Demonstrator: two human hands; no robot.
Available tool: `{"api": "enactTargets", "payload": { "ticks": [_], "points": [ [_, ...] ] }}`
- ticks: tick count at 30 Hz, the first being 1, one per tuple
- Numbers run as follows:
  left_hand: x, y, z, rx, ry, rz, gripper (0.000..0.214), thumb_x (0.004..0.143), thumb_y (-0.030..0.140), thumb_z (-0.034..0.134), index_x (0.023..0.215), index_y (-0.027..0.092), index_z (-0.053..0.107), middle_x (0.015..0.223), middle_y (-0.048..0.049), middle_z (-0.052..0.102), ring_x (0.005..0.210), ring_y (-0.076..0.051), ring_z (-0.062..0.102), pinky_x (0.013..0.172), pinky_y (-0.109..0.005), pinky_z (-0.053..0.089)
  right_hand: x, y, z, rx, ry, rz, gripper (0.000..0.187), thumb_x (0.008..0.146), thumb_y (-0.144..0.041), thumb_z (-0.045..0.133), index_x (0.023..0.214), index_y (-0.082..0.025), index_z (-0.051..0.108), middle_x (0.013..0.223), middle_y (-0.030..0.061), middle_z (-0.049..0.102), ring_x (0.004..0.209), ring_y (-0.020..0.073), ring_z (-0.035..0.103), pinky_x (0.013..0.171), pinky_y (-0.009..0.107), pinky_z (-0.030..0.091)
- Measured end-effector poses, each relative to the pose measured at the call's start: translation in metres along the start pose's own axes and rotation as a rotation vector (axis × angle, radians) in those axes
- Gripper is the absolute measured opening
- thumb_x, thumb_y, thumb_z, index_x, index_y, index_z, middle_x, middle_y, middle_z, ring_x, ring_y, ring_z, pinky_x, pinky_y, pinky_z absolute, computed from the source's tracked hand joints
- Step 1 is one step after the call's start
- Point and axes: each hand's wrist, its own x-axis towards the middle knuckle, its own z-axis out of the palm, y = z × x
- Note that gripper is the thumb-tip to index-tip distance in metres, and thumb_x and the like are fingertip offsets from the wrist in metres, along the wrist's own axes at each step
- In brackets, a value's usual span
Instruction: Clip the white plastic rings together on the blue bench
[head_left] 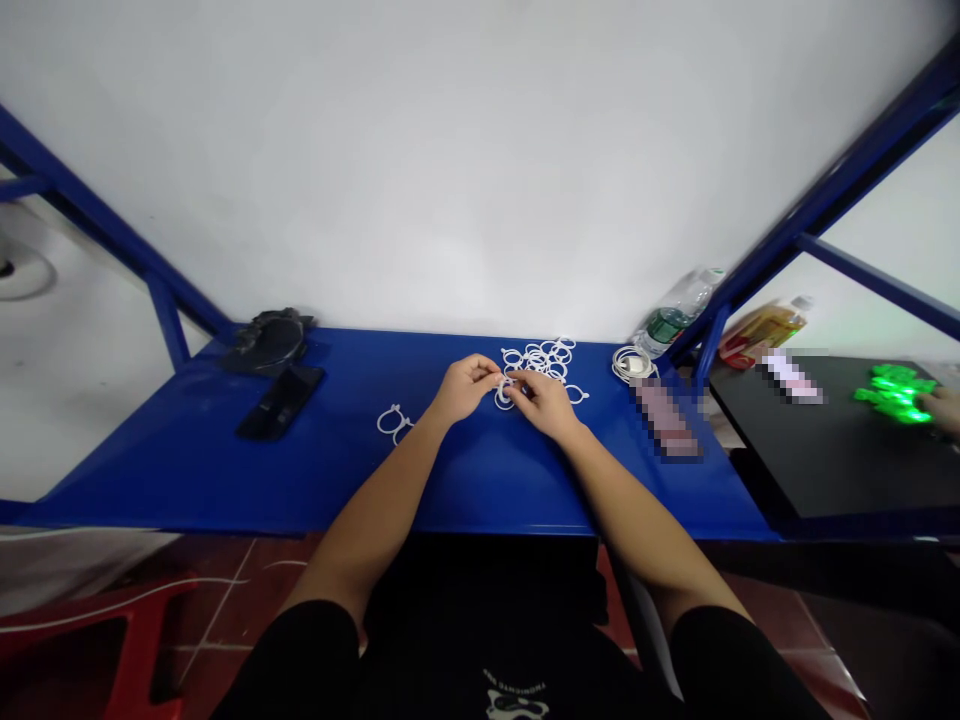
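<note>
Over the middle of the blue table [330, 470], my left hand [465, 388] and my right hand [546, 402] meet almost fingertip to fingertip. Both are closed in a pinch around a white plastic ring [504, 400] with a small tab. How the fingertips grip it is partly hidden by the fingers. Just behind my right hand lies a loose pile of similar white rings [546, 358], some overlapping. One more ring [576, 395] rests by my right knuckles. Left of my left forearm are a couple of separate white rings [390, 420], partly covered by the arm.
A black strap-like item [274, 338] and a flat black object [281, 402] lie at left. Right are a coiled white cable [634, 365], a clear bottle [679, 312] and a blurred-out pinkish item [667, 418]. Another person's hand [943, 408] touches glowing green pieces [896, 392] on a black table [840, 460].
</note>
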Motion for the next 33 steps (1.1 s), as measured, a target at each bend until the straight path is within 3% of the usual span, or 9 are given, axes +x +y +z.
{"api": "enactTargets", "payload": {
  "ticks": [6, 9, 14, 21, 33],
  "points": [
    [-0.002, -0.001, 0.006, -0.099, -0.082, 0.014, 0.036, 0.078, 0.040, 0.085, 0.097, 0.015, 0.070, 0.096, -0.0086, 0.078, 0.089, -0.020, 0.076, 0.085, -0.036, 0.060, -0.001, 0.001, 0.005, 0.015, 0.098, -0.056, 0.024, 0.102, -0.036, 0.059, 0.109, -0.021, 0.076, 0.092, 0.0069, 0.079, 0.076, 0.0194, 0.071, 0.071, 0.031, 0.052],
    [-0.001, -0.005, 0.005, -0.094, -0.061, 0.023, 0.040, 0.073, 0.043, 0.089, 0.095, 0.015, 0.071, 0.093, -0.0089, 0.079, 0.085, -0.020, 0.076, 0.083, -0.036, 0.061, -0.001, 0.000, 0.001, 0.056, 0.091, -0.073, 0.024, 0.103, -0.031, 0.056, 0.110, -0.022, 0.077, 0.095, 0.0069, 0.080, 0.081, 0.0201, 0.073, 0.074, 0.032, 0.055],
    [-0.003, -0.005, 0.002, 0.143, -0.015, 0.113, 0.029, 0.082, 0.043, 0.083, 0.094, 0.017, 0.078, 0.087, -0.0072, 0.078, 0.076, -0.018, 0.073, 0.071, -0.031, 0.059, 0.001, 0.000, -0.003, 0.091, 0.010, -0.128, 0.030, 0.104, -0.026, 0.052, 0.121, -0.024, 0.076, 0.104, 0.0065, 0.080, 0.087, 0.0201, 0.074, 0.079, 0.032, 0.056],
    [-0.007, 0.012, -0.001, 0.373, -0.032, 0.328, 0.012, 0.092, 0.031, 0.074, 0.094, 0.022, 0.083, 0.094, -0.0052, 0.079, 0.079, -0.016, 0.072, 0.071, -0.028, 0.056, 0.001, 0.005, -0.005, 0.093, -0.013, -0.175, 0.030, 0.104, -0.028, 0.053, 0.124, -0.024, 0.075, 0.101, 0.0059, 0.080, 0.084, 0.0191, 0.074, 0.078, 0.031, 0.056],
    [-0.007, 0.010, 0.004, 0.422, -0.064, 0.333, 0.011, 0.094, 0.024, 0.066, 0.091, 0.020, 0.077, 0.093, -0.0049, 0.076, 0.081, -0.016, 0.069, 0.074, -0.028, 0.055, -0.002, 0.001, -0.001, 0.069, 0.025, -0.113, 0.029, 0.104, -0.031, 0.052, 0.112, -0.022, 0.078, 0.089, 0.0057, 0.079, 0.077, 0.0188, 0.073, 0.072, 0.030, 0.055]
  ]
}}
